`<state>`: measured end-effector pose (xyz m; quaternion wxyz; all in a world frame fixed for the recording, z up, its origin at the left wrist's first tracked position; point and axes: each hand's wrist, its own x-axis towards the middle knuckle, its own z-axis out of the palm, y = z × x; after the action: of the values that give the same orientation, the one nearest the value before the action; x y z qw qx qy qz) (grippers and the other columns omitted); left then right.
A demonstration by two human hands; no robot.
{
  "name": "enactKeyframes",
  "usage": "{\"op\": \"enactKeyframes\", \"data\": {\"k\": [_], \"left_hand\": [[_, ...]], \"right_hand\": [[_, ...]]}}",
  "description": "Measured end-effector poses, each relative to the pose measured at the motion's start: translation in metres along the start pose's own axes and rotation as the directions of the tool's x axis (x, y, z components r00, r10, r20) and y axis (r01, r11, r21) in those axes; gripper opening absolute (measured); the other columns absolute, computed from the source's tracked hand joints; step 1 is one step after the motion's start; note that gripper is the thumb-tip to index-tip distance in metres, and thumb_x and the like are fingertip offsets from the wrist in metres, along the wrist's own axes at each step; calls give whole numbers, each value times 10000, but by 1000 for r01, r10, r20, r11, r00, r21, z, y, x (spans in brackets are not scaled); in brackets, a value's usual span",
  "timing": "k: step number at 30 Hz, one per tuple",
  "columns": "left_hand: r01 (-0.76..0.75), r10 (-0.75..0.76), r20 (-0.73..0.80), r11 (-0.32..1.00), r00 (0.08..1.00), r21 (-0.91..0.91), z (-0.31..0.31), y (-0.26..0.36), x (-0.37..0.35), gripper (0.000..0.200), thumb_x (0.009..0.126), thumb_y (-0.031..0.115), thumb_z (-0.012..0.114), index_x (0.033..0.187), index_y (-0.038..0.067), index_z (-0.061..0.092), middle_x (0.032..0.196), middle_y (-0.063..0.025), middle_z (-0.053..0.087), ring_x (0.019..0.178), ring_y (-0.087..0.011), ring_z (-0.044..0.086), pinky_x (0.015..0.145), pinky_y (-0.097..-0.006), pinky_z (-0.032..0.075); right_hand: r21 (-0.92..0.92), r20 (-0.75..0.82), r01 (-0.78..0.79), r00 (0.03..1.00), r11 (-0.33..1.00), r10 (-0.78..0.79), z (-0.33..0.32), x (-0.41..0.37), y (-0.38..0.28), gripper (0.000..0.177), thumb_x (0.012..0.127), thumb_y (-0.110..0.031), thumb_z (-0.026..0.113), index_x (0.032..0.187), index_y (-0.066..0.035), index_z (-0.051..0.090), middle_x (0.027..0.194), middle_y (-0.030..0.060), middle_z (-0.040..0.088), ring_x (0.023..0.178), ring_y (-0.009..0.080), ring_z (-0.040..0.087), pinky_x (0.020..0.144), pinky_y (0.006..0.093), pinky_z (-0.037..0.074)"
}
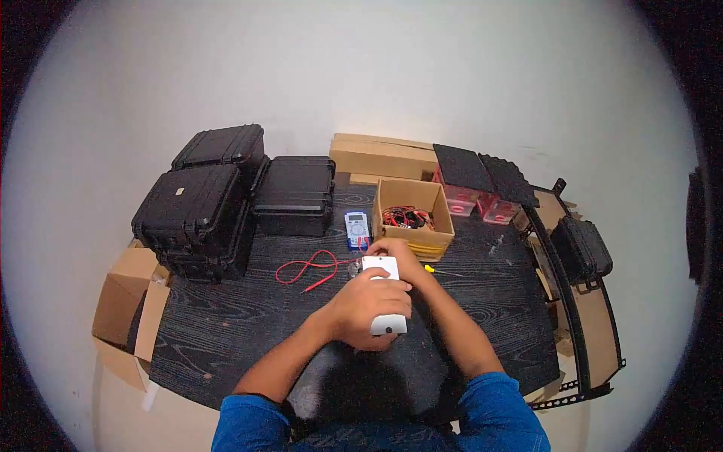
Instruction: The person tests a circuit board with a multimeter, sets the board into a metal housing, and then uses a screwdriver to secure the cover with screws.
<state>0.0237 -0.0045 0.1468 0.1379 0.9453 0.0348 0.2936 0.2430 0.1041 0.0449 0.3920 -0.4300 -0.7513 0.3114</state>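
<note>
A white box-shaped object [385, 325] with dark round spots at its ends lies under my left hand [367, 309], whose fingers wrap over it. My right hand [395, 250] is at the far end of that object, fingers bent; what they hold, if anything, is too small to make out. Just beyond my hands, a blue-edged multimeter [357, 230] rests on the dark table [226, 324]. A red test lead [316, 264] curls on the table left of the white object. Right of my right hand lies a small yellow-handled tool [429, 269].
An open cardboard box [437, 239] holds red and black cables behind my hands. Black hard cases [188, 203] are stacked at the left. Red bins [459, 200] with dark lids stand at the back right. Another open carton [120, 309] sits beyond the left edge, a black-framed shelf [572, 324] at the right.
</note>
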Motion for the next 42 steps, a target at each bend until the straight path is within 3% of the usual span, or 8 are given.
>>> {"op": "enactKeyframes", "data": {"k": [4, 5, 8, 9, 13, 16, 28, 42], "left_hand": [[0, 1, -18, 1000, 1000, 16, -4, 4, 2, 461, 664, 258, 817, 1101, 184, 689, 1175, -16, 702, 1279, -254, 628, 1072, -490, 407], [-5, 6, -31, 1000, 1000, 11, -4, 5, 3, 465, 653, 253, 820, 1091, 177, 685, 1162, -18, 704, 1268, -260, 634, 1065, -492, 418], [-11, 11, -48, 1000, 999, -1, -2, 3, 2, 457, 651, 248, 821, 1078, 170, 679, 1145, -20, 705, 1257, -265, 641, 1056, -494, 430], [-12, 12, -52, 1000, 999, -3, -1, 3, 2, 452, 655, 248, 819, 1077, 169, 678, 1143, -20, 705, 1256, -265, 641, 1055, -495, 430], [-13, 13, -42, 1000, 999, 1, -3, 5, 4, 437, 663, 252, 821, 1069, 169, 680, 1141, -20, 704, 1240, -263, 647, 1052, -489, 431], [-7, 7, -35, 1000, 999, -1, -3, 4, 3, 440, 665, 254, 816, 1078, 173, 688, 1156, -20, 706, 1253, -256, 640, 1067, -493, 419], [-4, 3, -19, 1000, 1000, -13, 0, 1, 2, 422, 680, 253, 811, 1079, 171, 702, 1160, -23, 706, 1275, -257, 626, 1067, -500, 415], [7, -7, -8, 1000, 1000, -16, -3, 5, 2, 422, 695, 253, 800, 1098, 172, 701, 1174, -26, 704, 1284, -258, 626, 1089, -516, 407]], "right_hand": [[57, -59, -47, 997, 997, 50, -35, -6, -38, 140, 940, -73, 735, 1030, 28, 768, 1044, 77, 761, 928, 145, 714, 827, 307, 583], [177, -89, -70, 992, 982, 87, -41, -12, -59, 163, 930, -39, 742, 1079, 22, 766, 1049, 80, 755, 979, 140, 712, 892, 285, 577], [246, -146, 39, 989, 969, -2, -51, -25, -97, 193, 928, -32, 742, 1112, 19, 761, 1038, 78, 755, 966, 123, 713, 878, 273, 579], [321, -116, -31, 991, 946, 72, -52, -30, -117, 166, 908, -10, 761, 1071, 21, 755, 977, 60, 753, 912, 106, 712, 862, 263, 592], [-140, -13, 119, 992, 983, -122, -55, -35, -142, 121, 888, -25, 770, 1005, 2, 759, 1004, 78, 771, 865, 131, 732, 788, 289, 599], [-227, 45, 362, 931, 904, -362, -54, -29, -139, 138, 861, -38, 775, 993, 1, 761, 999, 99, 775, 854, 195, 750, 771, 325, 593], [-308, 135, 350, 937, 885, -323, -59, -31, -161, 159, 881, -51, 735, 1027, 7, 758, 1015, 146, 764, 939, 294, 740, 853, 383, 570], [-409, 106, 247, 969, 879, -223, -53, -27, -160, 178, 902, -178, 761, 950, -11, 724, 896, 142, 721, 853, 311, 710, 770, 416, 554]]}}
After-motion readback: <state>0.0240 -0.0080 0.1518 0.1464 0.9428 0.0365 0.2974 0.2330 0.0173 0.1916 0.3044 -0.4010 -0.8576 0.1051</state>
